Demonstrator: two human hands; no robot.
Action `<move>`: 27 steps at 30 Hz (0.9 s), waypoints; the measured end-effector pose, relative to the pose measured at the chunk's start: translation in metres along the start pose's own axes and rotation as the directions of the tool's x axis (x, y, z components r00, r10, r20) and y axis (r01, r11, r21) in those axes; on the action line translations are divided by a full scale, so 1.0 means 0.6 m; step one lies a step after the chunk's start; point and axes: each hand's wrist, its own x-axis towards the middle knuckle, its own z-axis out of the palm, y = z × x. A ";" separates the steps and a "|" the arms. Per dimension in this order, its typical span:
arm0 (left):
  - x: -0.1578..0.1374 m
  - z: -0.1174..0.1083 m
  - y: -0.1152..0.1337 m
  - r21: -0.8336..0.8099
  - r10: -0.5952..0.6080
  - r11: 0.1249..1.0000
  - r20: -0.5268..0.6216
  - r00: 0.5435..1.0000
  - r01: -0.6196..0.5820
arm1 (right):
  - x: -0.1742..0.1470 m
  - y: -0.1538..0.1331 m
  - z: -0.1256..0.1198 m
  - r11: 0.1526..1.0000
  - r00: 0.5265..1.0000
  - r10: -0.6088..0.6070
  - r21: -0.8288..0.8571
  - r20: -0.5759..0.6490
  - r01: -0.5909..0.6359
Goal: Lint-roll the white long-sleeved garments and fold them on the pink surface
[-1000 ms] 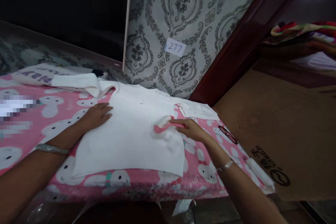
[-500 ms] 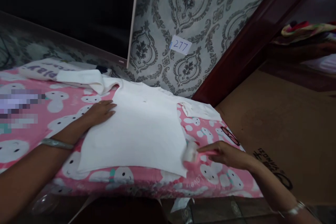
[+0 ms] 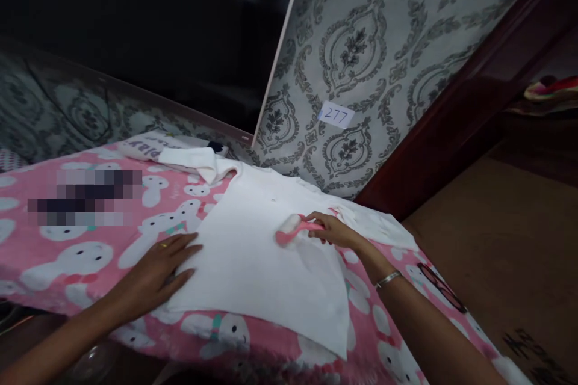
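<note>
A white long-sleeved shirt [image 3: 253, 258] lies spread over a pink cloth with white rabbit prints [image 3: 94, 258]. My left hand [image 3: 156, 274] rests flat at the shirt's left edge, fingers stretched and apart, fingertips on the fabric. In my right hand [image 3: 332, 230] is the pink handle of a lint roller [image 3: 289, 230], with fingers closed round it. The roller's white cylinder is over the upper middle of the shirt. One sleeve is folded back at the left; the other lies out to the right.
Glasses [image 3: 441, 287] lie near the cloth's right edge. A folded printed garment [image 3: 139, 145] sits at the back, below a dark screen [image 3: 149, 30]. A brown cardboard surface [image 3: 506, 228] stands at the right. A paper marked 277 [image 3: 336, 114] is on the wall.
My right hand has moved the lint roller from the shirt's lower right edge up and inward onto its middle. My left hand has slid lower along the left edge. The view has shifted.
</note>
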 end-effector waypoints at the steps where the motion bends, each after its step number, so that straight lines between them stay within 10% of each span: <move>1: -0.011 -0.002 0.003 0.003 0.000 1.000 -0.007 1.000 0.000 | 0.024 -0.006 0.004 1.000 1.000 -0.025 -0.011 0.016 0.025; 14: -0.020 -0.024 0.029 -0.008 -0.030 1.000 -0.107 0.994 0.029 | 0.299 -0.199 0.127 0.995 0.992 -0.103 0.002 -0.068 0.103; 27: -0.025 -0.026 0.044 -0.024 -0.056 0.998 -0.170 0.984 0.053 | 0.041 -0.065 0.038 0.997 0.999 -0.043 -0.070 0.018 0.044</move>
